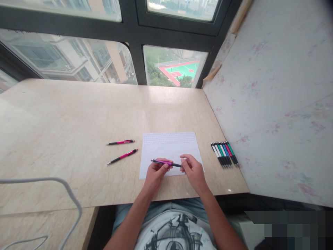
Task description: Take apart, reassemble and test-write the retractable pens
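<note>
Purple pen (163, 162) (tip unclear)

Rows of small writing (169, 138) atop the paper (153, 152), too tiny for reading

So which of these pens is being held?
The purple pen in the left hand, one end by the right hand; the others lie on the table.

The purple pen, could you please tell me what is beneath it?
Beneath the purple pen is the paper, with writing near its top; what the hands cover cannot be seen.
</note>
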Available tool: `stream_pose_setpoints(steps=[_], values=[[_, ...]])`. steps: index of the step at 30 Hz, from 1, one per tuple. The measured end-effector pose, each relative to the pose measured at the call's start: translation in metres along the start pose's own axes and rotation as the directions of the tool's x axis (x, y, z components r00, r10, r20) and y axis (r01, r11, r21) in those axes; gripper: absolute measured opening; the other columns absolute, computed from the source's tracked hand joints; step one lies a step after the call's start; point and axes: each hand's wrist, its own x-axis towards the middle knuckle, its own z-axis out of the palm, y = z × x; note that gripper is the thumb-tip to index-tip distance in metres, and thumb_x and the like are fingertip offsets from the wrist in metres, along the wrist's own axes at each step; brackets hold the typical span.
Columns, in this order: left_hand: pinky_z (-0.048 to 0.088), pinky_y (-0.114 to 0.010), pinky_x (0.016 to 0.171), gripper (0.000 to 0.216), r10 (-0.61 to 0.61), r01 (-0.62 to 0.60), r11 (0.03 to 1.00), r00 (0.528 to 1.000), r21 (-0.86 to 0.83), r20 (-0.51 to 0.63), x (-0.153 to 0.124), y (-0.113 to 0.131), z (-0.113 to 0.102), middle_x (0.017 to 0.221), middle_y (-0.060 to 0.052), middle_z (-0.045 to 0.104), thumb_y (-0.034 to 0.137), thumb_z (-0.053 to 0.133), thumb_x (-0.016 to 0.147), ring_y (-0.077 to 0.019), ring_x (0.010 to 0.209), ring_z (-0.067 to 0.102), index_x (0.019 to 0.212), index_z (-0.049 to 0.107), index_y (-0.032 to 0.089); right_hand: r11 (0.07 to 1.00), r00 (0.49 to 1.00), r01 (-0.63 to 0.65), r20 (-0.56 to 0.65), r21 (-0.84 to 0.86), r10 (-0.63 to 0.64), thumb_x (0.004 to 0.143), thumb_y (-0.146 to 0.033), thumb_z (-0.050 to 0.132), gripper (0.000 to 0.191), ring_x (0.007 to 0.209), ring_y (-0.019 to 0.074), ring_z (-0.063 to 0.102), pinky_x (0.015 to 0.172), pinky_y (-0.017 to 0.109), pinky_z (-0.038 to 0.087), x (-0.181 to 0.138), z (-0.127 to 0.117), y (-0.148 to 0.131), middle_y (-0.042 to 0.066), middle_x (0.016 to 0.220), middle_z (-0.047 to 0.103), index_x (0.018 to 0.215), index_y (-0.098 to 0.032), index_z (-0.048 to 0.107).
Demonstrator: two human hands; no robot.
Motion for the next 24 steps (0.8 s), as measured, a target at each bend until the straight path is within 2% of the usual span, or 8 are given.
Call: stream_pose_setpoints(steps=[2,4,9,16,24], values=[[0.048,-0.026,0.071,0.018,-0.001,0.001,1.000,1.000,-0.027,-0.026,0.0001,-0.0003,-0.0001,0.089,-0.007,0.074,0.026,0.078,0.073,-0.0144,0.075,0.064,0.087,0.072,0.016,0.998,0.999,-0.013,0.048,0.060,0.010,0.095,-0.042,0.047,0.029,0.054,0.0150,0.059,0.053,0.025,0.047,-0.0010,0.0006,-0.0002,-0.001,0.059,0.062,0.103,-0.019,0.061],[0.048,-0.024,0.071,0.018,-0.002,-0.001,0.998,0.999,-0.063,-0.051,0.0005,-0.0010,-0.0009,0.090,-0.006,0.074,0.025,0.078,0.073,-0.0134,0.075,0.064,0.088,0.071,0.017,0.995,0.996,0.008,0.083,0.095,-0.016,0.093,-0.041,0.049,0.025,0.060,0.0156,0.063,0.055,0.025,0.048,-0.0022,0.0004,-0.0008,0.000,0.065,0.066,0.105,-0.019,0.058],[0.049,-0.024,0.070,0.018,0.006,-0.011,0.996,0.998,-0.088,-0.060,0.0020,-0.0023,-0.0040,0.092,-0.006,0.073,0.025,0.076,0.075,-0.0128,0.075,0.064,0.090,0.070,0.017,0.999,0.992,0.053,0.114,-0.007,-0.052,0.089,-0.035,0.056,0.016,0.075,0.0185,0.068,0.062,0.027,0.051,-0.0032,-0.0004,-0.0016,0.005,0.082,0.071,0.094,-0.020,0.059],[0.049,-0.023,0.068,0.018,0.008,-0.012,0.995,0.999,-0.097,-0.050,0.0020,-0.0014,-0.0040,0.088,-0.005,0.071,0.026,0.078,0.073,-0.0118,0.073,0.063,0.087,0.070,0.017,0.987,0.985,0.139,0.114,-0.084,-0.130,0.095,-0.038,0.047,0.023,0.070,0.0159,0.063,0.063,0.025,0.048,-0.0024,-0.0010,-0.0051,0.001,0.072,0.064,0.083,-0.021,0.058],[0.048,-0.024,0.070,0.019,-0.001,-0.002,0.997,0.999,-0.077,-0.042,0.0016,-0.0014,-0.0041,0.085,-0.004,0.070,0.025,0.078,0.073,-0.0121,0.074,0.062,0.087,0.070,0.016,0.960,0.975,0.207,0.124,-0.189,-0.186,0.098,-0.037,0.041,0.026,0.064,0.0149,0.058,0.062,0.025,0.042,-0.0033,-0.0014,-0.0020,-0.001,0.068,0.058,0.082,-0.021,0.054]])
